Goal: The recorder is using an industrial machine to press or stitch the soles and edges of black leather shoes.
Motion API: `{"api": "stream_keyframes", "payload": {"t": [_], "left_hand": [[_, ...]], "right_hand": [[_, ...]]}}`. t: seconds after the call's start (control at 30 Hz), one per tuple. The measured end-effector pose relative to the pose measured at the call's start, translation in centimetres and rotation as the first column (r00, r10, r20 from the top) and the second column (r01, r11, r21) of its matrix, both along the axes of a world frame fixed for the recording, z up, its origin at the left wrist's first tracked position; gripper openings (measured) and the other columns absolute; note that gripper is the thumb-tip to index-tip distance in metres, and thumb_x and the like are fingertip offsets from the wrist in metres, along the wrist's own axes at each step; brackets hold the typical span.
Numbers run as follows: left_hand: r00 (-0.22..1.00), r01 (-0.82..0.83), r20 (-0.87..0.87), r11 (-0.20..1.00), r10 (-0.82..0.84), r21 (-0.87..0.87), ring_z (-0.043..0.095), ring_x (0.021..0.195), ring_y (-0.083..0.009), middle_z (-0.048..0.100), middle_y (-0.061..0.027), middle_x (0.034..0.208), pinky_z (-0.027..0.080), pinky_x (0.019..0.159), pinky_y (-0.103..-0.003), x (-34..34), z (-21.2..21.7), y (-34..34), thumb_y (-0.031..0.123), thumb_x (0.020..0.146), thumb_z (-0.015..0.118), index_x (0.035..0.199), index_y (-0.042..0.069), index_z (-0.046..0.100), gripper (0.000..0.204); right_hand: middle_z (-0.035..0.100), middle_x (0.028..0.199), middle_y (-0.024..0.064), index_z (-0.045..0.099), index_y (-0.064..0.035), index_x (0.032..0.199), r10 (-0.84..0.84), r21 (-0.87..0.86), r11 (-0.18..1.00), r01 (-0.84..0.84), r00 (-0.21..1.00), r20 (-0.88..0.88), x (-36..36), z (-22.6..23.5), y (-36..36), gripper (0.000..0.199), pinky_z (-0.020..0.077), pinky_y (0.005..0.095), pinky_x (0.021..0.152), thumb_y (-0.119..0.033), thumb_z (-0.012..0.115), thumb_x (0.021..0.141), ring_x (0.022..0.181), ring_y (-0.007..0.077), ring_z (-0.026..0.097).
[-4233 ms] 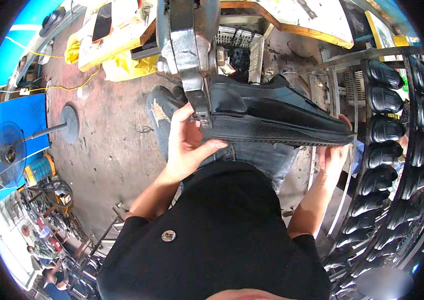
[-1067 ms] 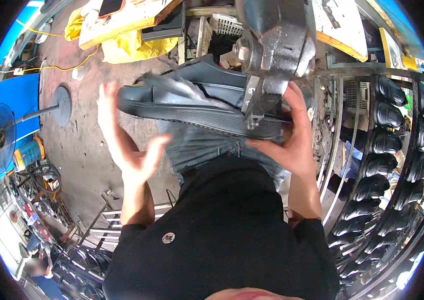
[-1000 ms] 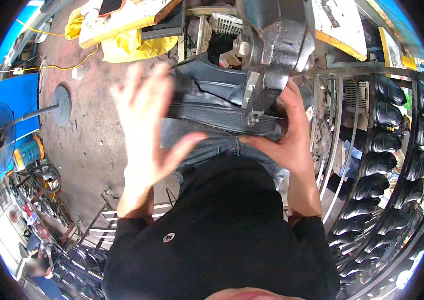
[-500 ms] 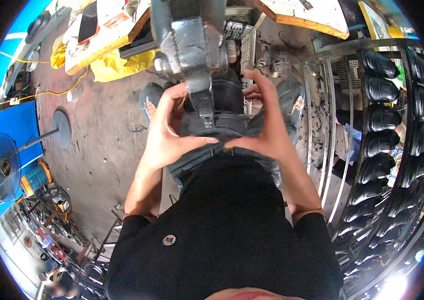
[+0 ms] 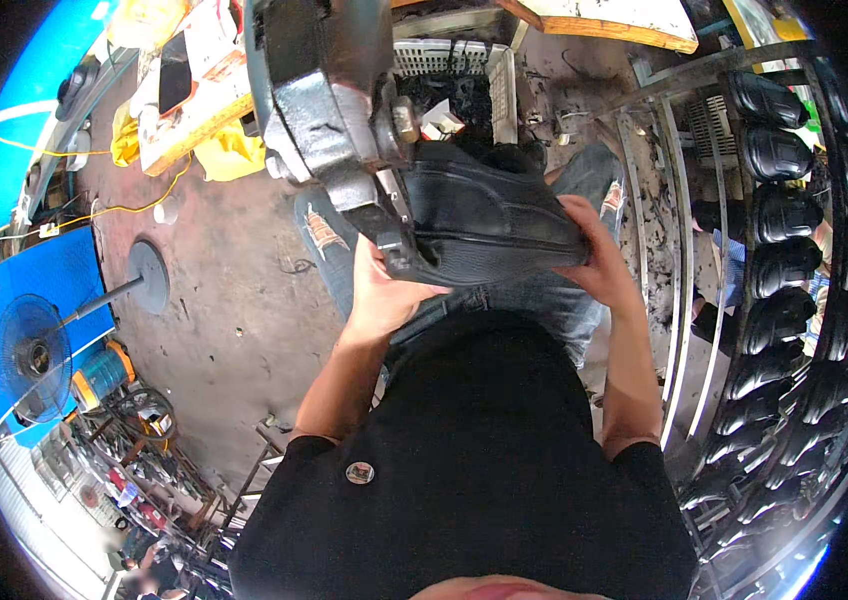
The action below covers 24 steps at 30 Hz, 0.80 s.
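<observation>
Black shoe (image 5: 494, 205) seen from above, held over jeans (image 5: 569, 315), textured side band toward the body. Clamped at one end by the left hand (image 5: 384, 295), with the thumb along the near edge and fingers partly hidden behind metal; clamped at the opposite end by the right hand (image 5: 599, 255), thumb on the near side. Overlapped at the left end by the narrow tip (image 5: 394, 235) of a heavy metal arm (image 5: 329, 110); contact or slight gap, impossible to tell from this angle. For sound handling: keep the side band square to the tip, support the right end level, and guide in small, even turns rather than by force. Keep left fingertips clear of the metal, probably the chief pinch risk. To the right, a rack (image 5: 684, 83) with rows of black footwear (image 5: 777, 155).
</observation>
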<state>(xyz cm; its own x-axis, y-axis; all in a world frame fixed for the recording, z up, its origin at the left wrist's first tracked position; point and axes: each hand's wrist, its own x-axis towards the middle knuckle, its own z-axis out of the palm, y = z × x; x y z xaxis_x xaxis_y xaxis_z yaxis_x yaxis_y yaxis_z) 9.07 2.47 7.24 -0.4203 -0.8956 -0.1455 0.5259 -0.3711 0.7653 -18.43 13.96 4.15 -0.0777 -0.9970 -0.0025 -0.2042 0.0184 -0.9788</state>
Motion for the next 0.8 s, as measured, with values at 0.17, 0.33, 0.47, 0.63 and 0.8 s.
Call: {"api": "stream_keyframes", "payload": {"t": [0.17,0.33,0.47,0.63,0.8], "left_hand": [[0.993,0.082,0.083,0.994,-0.087,0.071,0.067,0.104,-0.0233,0.064,-0.0124,0.122,0.058,0.089,-0.038,5.5,-5.0,-0.5,-0.018,0.068,0.082,0.142,0.004,0.044,0.086],[0.95,0.187,0.297,0.935,-0.095,-0.301,0.061,0.122,-0.0249,0.056,-0.0131,0.138,0.055,0.103,-0.042,1.8,1.7,-1.4,-0.018,0.063,0.089,0.147,0.004,0.04,0.1],[0.931,0.218,0.346,0.939,-0.118,-0.266,0.062,0.123,-0.0277,0.057,-0.016,0.137,0.059,0.099,-0.043,1.7,2.7,-1.8,-0.017,0.061,0.09,0.141,0.0,0.042,0.095],[0.924,0.212,0.368,0.938,-0.102,-0.273,0.067,0.115,-0.0292,0.06,-0.0176,0.132,0.063,0.093,-0.045,1.9,1.9,-1.8,-0.019,0.061,0.089,0.136,-0.003,0.043,0.09],[0.94,0.191,0.322,0.956,-0.113,-0.221,0.068,0.113,-0.0262,0.065,-0.0168,0.126,0.062,0.091,-0.042,1.4,1.8,-1.5,-0.016,0.065,0.088,0.134,-0.005,0.047,0.081]], "right_hand": [[0.048,0.146,0.0123,0.049,-0.0044,0.146,0.125,0.11,0.987,-0.115,0.989,-0.083,2.0,0.4,-1.7,0.084,0.0362,0.0356,0.115,0.008,0.084,0.07,0.14,0.025,0.045],[0.051,0.145,0.0117,0.045,-0.0087,0.15,0.003,0.173,0.984,-0.033,0.985,0.173,3.7,-3.9,0.2,0.081,0.0392,0.0373,0.116,0.003,0.082,0.078,0.139,0.0265,0.048],[0.05,0.147,0.0105,0.043,-0.0084,0.151,-0.034,0.16,0.987,-0.002,0.974,0.225,4.2,-3.8,0.0,0.082,0.0373,0.036,0.118,0.005,0.081,0.079,0.141,0.0253,0.046],[0.049,0.148,0.0121,0.047,-0.008,0.149,0.031,0.095,0.995,-0.036,0.998,0.054,2.4,-2.2,-0.4,0.085,0.038,0.0388,0.118,0.006,0.082,0.073,0.141,0.028,0.047],[0.051,0.146,0.0138,0.05,-0.0086,0.148,0.02,0.08,0.997,-0.012,0.996,-0.093,0.4,0.6,0.0,0.087,0.0373,0.0401,0.117,0.005,0.084,0.068,0.138,0.0319,0.048]]}}
